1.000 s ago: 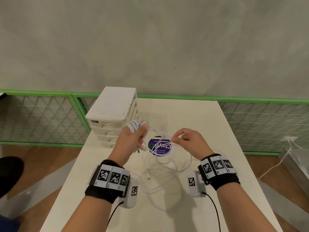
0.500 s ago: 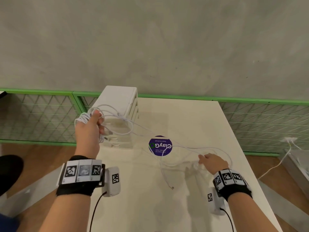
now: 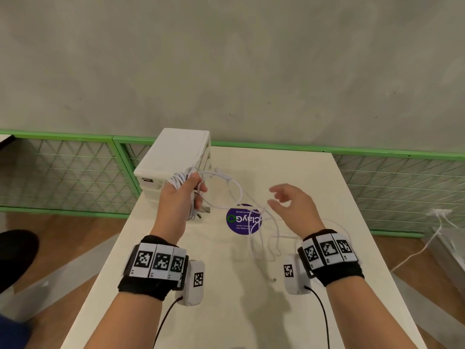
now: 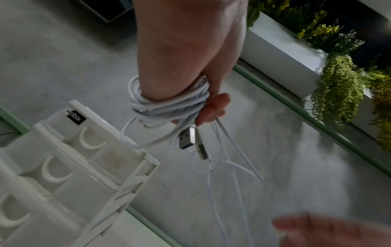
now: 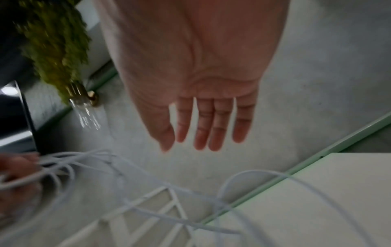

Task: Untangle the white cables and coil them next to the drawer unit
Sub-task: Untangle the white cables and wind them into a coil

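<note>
My left hand [image 3: 186,190] grips a bundle of white cables [image 4: 167,102] wound round its fingers, just in front of the white drawer unit [image 3: 173,157]. Two USB plugs [image 4: 190,138] dangle below the fist. Loose strands [image 3: 226,190] loop from that hand rightwards and trail down onto the table [image 3: 261,238]. My right hand [image 3: 284,200] hovers open above the table to the right, fingers straight in the right wrist view [image 5: 207,127], holding nothing. Cable loops [image 5: 148,197] hang below it.
A round purple sticker [image 3: 243,219] lies mid-table under the strands. A green mesh fence [image 3: 63,172] runs behind the table. A white power strip and cord [image 3: 439,215] lie on the floor at the right. Plants [image 4: 342,83] show in the left wrist view.
My left hand swung back right toward the drawer unit's front with the bundle. My right hand let go of the cable on the table and rose, open.
</note>
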